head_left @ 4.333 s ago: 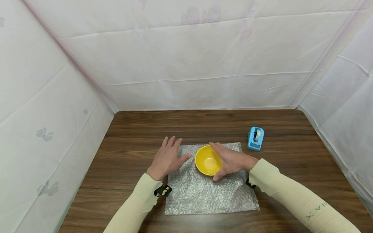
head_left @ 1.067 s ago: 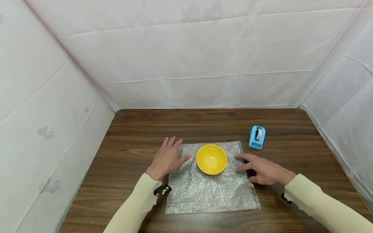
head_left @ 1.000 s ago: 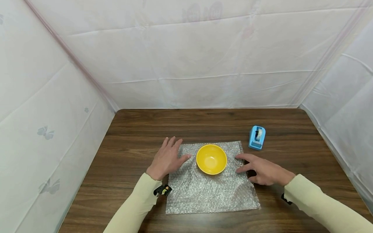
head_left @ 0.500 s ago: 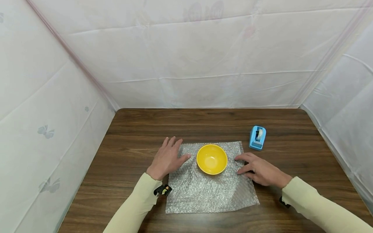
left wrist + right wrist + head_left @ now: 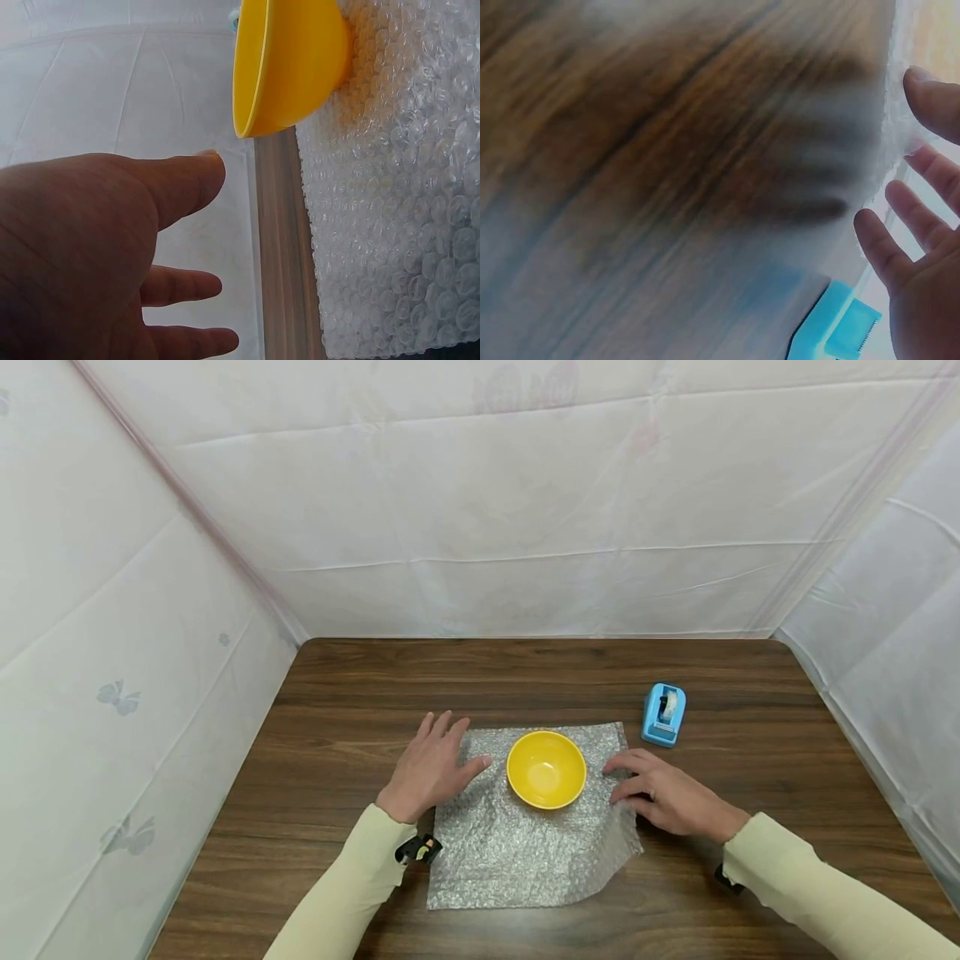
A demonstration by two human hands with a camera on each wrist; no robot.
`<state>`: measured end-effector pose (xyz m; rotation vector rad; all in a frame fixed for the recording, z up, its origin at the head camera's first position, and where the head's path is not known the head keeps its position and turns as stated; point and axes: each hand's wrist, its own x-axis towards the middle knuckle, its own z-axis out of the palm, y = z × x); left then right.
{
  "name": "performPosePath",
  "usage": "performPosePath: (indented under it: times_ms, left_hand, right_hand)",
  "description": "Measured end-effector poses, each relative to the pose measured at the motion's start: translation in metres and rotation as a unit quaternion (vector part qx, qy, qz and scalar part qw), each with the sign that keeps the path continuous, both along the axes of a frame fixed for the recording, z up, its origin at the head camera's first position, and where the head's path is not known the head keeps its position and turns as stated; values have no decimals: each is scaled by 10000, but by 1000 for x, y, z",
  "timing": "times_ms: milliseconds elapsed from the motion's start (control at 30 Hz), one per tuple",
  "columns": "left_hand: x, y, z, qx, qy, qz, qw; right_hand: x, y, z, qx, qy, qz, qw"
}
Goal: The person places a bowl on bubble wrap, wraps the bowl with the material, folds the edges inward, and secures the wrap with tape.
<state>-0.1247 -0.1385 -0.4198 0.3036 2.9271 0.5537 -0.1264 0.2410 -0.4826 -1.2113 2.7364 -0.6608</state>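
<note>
A yellow bowl stands upright on a sheet of clear bubble wrap in the head view. My left hand is left of the bowl with its fingers spread and straight, thumb over the sheet's left part. In the left wrist view, the thumb of that hand is apart from the bowl. My right hand holds the right edge of the bubble wrap between thumb and fingers, and the near right corner curls up. The wrap's edge passes between thumb and fingers of the right hand in the right wrist view.
A light blue tape dispenser with a roll of tape stands beyond the right hand, off the sheet's far right corner. The dark wooden table is bordered by white sheeting at the back and both sides.
The right hand has let go of the bowl, moved right and taken the sheet's right edge. The near right corner has since lifted and shifted left. The left hand has stayed in place.
</note>
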Motion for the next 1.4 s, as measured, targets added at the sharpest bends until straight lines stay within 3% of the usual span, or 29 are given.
performPosePath:
  times_ms: [167,400,633,1033,1400]
  left_hand:
    - [1,0,0,11,-6,-2,10000]
    - [5,1,-2,-40,4,-144,9999]
    - [10,3,-4,-26,-26,-163,9999]
    - [26,6,-8,-81,181,-321,9993]
    - [43,14,-2,93,240,-753,9968]
  right_hand:
    - [-4,-2,3,-198,-24,-16,9998]
    - [-7,-6,9,-354,-440,-160,9983]
    - [-9,-9,11,-408,-478,-220,9978]
    - [-10,-11,13,-604,-394,-381,9967]
    - [-9,-14,14,-689,-328,-366,9964]
